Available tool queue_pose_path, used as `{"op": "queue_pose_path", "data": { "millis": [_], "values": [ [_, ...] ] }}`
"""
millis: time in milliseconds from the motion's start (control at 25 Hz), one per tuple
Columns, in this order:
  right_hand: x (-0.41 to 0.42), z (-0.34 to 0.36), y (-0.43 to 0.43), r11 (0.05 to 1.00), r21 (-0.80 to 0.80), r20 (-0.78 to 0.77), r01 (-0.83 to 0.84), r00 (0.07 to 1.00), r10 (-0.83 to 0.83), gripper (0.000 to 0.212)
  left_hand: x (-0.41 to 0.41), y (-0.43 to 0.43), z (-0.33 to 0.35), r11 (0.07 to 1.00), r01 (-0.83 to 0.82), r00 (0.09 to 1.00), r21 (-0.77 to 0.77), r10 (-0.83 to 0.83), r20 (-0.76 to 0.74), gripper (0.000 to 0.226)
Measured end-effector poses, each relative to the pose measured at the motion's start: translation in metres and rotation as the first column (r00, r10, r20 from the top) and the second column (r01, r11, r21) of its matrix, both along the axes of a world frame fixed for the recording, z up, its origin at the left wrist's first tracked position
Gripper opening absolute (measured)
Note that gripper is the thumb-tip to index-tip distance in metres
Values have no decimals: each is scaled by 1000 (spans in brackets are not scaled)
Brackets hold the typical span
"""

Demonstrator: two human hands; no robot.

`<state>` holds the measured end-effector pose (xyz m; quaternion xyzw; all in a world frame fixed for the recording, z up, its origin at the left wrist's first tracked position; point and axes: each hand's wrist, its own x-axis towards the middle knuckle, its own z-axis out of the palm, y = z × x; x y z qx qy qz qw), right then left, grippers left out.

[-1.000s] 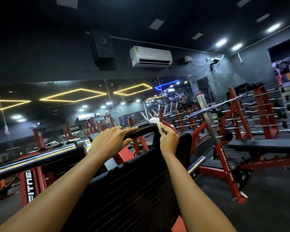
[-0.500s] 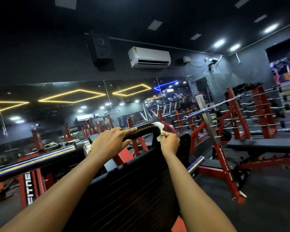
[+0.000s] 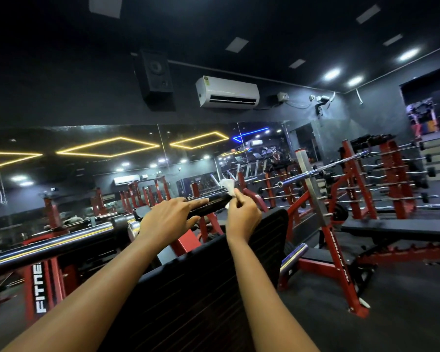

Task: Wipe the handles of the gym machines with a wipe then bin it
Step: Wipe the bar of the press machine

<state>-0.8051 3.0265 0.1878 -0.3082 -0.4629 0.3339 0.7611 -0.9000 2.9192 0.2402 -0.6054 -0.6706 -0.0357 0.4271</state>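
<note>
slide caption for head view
Left hand rests on black machine handle while right hand pinches a white wipe at its end

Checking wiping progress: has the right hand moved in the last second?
Yes. The right hand, pinching the wipe, shifted slightly left along the handle, away from the right corner of the pad.

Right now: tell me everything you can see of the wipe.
The wipe is small, white and crumpled, thin like tissue. The right hand pinches it between thumb and fingers, and most of it sticks up above them. It sits against the far end of the black handle, which the left hand rests on.
</note>
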Motion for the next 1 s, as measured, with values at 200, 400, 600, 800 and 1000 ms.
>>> {"op": "queue_pose_path", "data": {
  "millis": [200, 400, 600, 800, 1000],
  "values": [
    [-10, -19, -24, 967, 251, 178, 42, 980, -89, 32, 8, -4, 3, 999, -44, 999, -32, 44, 16, 55],
    [0, -25, -4, 897, -338, -323, -287, 930, 176, 23, 0, -32, 8, 994, -83, 995, 67, 78, 68, 54],
    [-22, -2, -18, 814, -360, -499, -456, 831, 245, 21, -9, -52, -3, 995, 28, 957, 101, -56, 286, 44],
    [-52, -16, -65, 841, -238, -527, -487, 792, 309, 21, -9, -50, -4, 995, -11, 958, 100, -18, 287, 44],
    [-39, -21, -52, 858, -250, -530, -448, 805, 267, 24, -10, -50, -4, 992, 0, 956, 126, -37, 291, 42]
  ]
}}
